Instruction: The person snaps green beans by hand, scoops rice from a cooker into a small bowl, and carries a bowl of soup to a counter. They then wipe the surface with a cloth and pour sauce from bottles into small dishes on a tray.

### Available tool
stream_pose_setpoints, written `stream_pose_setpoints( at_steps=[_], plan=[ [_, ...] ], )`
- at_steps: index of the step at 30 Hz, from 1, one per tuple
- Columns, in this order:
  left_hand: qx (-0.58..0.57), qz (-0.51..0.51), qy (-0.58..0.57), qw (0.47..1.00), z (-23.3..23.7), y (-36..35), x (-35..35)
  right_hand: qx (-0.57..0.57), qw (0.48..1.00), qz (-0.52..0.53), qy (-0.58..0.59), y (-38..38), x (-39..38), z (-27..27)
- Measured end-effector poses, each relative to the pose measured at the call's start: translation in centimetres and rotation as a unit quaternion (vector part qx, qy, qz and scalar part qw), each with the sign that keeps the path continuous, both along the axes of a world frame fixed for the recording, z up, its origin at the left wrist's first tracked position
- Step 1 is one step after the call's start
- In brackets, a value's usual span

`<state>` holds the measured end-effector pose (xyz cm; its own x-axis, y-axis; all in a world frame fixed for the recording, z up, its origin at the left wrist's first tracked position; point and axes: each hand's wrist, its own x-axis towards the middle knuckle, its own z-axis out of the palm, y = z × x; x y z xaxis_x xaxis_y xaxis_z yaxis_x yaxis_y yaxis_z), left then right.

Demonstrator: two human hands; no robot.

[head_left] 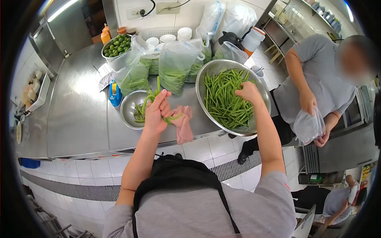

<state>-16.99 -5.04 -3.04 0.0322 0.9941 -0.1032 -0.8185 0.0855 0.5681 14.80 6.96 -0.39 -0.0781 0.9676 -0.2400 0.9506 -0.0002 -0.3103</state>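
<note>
A stainless-steel counter in a tiled kitchen runs across the upper half of the frame. Just left of centre, the left hand is closed around a bundle of green beans. The beans stand roughly upright with their ends together, seemingly so that they stay aligned. The hand hangs at the edge of the small steel bowl, where dropped pieces would likely land. To the right of centre, the right hand reaches fingers-down into the loose beans of the large steel bowl; whether it has gripped any cannot be told. That makes two steel bowls, both within arm's reach. Between them one pink cloth hangs over the counter's front edge. Behind them stand at least three clear bags of beans, propped upright, and one tub of limes sits at the upper left. At the right edge a co-worker's hands hold a plastic bag.
</note>
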Motion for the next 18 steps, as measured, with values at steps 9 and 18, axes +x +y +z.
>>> stream_pose_setpoints(
  at_steps=[9,18],
  plan=[
    [-0.017,-0.006,0.047,0.999,0.2,0.9,2.6,0.216,0.93,0.292,-0.061,-0.3,-5.3,-3.4],
    [-0.023,-0.006,0.029,0.999,-0.1,1.4,1.5,0.206,0.925,0.311,-0.076,0.2,-4.0,-3.2]
  ],
)
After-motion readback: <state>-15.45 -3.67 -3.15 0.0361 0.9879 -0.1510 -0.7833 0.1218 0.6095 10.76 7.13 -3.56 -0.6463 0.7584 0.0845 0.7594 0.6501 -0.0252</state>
